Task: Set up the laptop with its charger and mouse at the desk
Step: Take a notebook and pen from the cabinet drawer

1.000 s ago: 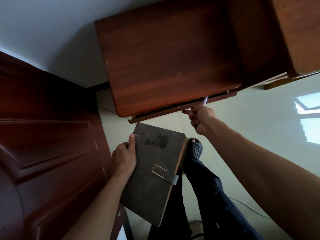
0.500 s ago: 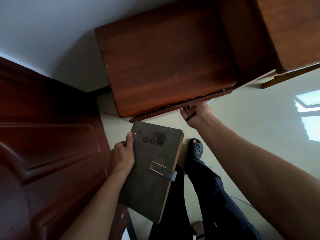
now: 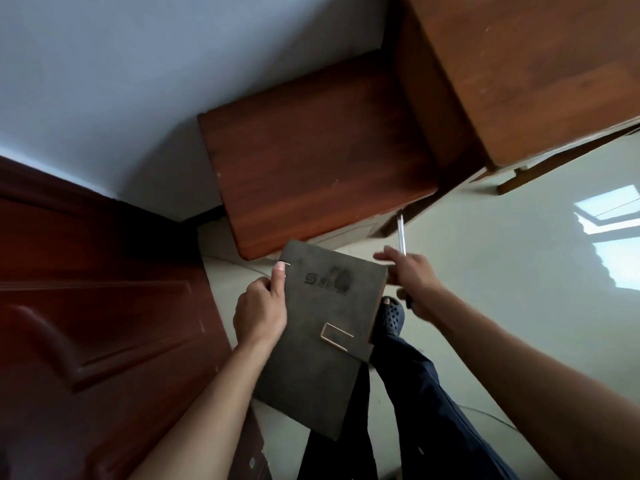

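Observation:
My left hand [image 3: 261, 311] grips the left edge of a dark grey notebook [image 3: 322, 337] with a strap clasp, thumb on its cover. My right hand [image 3: 412, 278] holds a clear pen [image 3: 401, 235] that points up toward the cabinet, fingers spread beside the notebook's right edge. A low reddish wooden cabinet [image 3: 311, 150] stands against the wall just beyond both hands. Neither laptop, charger nor mouse is in view.
A taller wooden desk [image 3: 526, 71] stands to the right of the cabinet. A dark wooden door [image 3: 86, 323] is close on the left. My legs and a dark clog [image 3: 391, 317] stand on the pale tiled floor [image 3: 519, 271]; a thin cable [image 3: 485, 410] lies there.
My right hand has left the cabinet's drawer edge and drawn back toward the notebook with the pen. The drawer gap seen before no longer shows. The view has shifted left and back.

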A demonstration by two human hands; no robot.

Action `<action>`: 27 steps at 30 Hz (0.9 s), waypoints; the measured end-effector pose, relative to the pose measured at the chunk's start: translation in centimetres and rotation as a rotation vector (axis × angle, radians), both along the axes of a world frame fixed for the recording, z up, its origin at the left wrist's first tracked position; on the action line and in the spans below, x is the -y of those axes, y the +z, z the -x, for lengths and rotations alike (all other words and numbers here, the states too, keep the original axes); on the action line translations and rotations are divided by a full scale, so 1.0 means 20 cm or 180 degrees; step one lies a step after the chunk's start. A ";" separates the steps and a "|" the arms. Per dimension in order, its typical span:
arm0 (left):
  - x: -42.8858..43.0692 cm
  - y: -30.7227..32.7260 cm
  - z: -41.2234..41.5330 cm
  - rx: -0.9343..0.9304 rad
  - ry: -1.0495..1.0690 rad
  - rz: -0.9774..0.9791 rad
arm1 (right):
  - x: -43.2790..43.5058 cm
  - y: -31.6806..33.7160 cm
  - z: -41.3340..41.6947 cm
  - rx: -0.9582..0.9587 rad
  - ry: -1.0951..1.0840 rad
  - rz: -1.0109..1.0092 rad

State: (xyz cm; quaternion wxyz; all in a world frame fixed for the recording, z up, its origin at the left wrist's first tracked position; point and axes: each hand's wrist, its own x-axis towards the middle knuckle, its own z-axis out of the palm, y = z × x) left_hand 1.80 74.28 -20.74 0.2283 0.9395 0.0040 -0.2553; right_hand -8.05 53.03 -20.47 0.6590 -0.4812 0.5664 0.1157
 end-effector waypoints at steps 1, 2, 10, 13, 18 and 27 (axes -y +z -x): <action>0.05 0.06 0.00 0.0093 -0.0127 -0.0067 | -0.01 0.08 0.07 0.0131 -0.0040 -0.0043; 0.12 0.12 0.00 0.0188 -0.0264 -0.0112 | -0.01 0.17 0.14 0.0289 -0.0146 -0.0152; 0.79 0.70 0.22 0.0988 -0.1970 0.0251 | 0.33 0.68 0.51 0.0287 -0.0685 0.0781; 1.05 0.92 0.39 0.1035 -0.2628 0.0499 | 0.54 0.81 0.67 0.0188 -0.1131 0.1138; 1.44 1.20 0.69 0.1307 -0.3501 0.0875 | 0.93 1.01 1.05 0.0393 -0.1785 0.1121; 2.17 1.49 1.52 0.0662 -0.3739 0.1683 | 1.56 1.28 2.00 0.0760 -0.2689 0.1367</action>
